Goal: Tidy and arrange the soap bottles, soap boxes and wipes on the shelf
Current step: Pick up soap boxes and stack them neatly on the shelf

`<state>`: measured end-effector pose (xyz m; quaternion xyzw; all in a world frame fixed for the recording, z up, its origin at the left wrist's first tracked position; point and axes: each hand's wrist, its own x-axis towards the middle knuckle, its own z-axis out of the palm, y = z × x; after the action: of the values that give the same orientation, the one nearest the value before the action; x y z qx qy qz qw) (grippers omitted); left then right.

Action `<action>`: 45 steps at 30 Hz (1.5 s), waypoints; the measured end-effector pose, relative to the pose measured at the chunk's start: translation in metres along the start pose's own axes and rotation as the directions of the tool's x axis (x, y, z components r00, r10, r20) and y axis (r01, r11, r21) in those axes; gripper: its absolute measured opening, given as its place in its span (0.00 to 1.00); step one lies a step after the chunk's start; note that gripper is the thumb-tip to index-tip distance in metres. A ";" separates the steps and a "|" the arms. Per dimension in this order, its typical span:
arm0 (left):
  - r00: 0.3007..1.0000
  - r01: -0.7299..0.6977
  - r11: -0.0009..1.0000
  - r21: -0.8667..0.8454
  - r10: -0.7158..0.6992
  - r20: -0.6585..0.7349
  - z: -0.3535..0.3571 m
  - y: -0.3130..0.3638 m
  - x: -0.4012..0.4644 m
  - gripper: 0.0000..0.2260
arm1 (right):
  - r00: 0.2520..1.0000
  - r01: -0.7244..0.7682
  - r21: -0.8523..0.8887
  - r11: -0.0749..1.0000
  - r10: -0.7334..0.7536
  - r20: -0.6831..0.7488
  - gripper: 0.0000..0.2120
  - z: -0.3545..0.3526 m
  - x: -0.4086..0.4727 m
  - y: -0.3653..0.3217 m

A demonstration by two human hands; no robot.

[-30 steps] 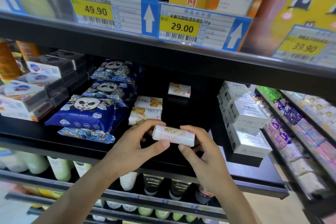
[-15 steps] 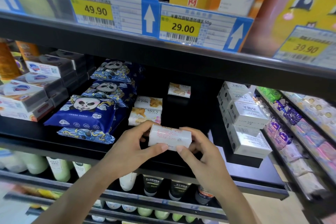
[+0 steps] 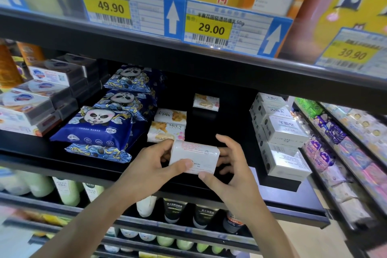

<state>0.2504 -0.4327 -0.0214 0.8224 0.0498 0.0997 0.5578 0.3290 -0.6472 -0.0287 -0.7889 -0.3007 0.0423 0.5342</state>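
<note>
Left hand, right hand grip glossy rectangular soap pack.

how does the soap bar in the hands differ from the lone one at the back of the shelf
The held soap bar is gripped by the left hand and right hand; the back soap bar rests alone on the shelf. The held one shows a plain white printed side, the back one yellow artwork. Both are small white wrapped bars.

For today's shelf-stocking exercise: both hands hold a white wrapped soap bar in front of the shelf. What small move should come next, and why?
Probably set the soap bar down just ahead of the two matching bars, label side up. The left hand and right hand hold it with its printed back showing, and bare shelf lies there.
</note>
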 end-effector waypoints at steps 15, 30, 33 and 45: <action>1.000 0.025 0.999 -0.028 -0.025 -0.004 0.002 0.006 -0.001 0.18 | 0.992 0.118 -0.148 0.982 -0.111 0.054 0.35 -0.001 -0.002 0.000; 1.000 -0.001 1.000 0.006 0.001 -0.032 0.002 0.004 -0.001 0.24 | 0.997 0.051 -0.152 0.987 -0.042 0.064 0.33 -0.003 -0.002 0.003; 0.999 -0.040 0.999 0.036 0.042 -0.032 -0.001 0.003 -0.003 0.36 | 0.998 0.029 -0.137 0.990 -0.022 0.052 0.32 -0.002 -0.003 0.002; 0.993 -0.113 0.979 0.171 0.117 -0.013 -0.001 -0.005 -0.002 0.31 | 0.997 -0.063 -0.040 0.997 0.065 0.049 0.22 -0.003 -0.004 0.000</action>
<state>0.2485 -0.4306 -0.0264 0.8672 0.0166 0.1365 0.4785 0.3265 -0.6519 -0.0286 -0.8070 -0.2892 0.0736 0.5097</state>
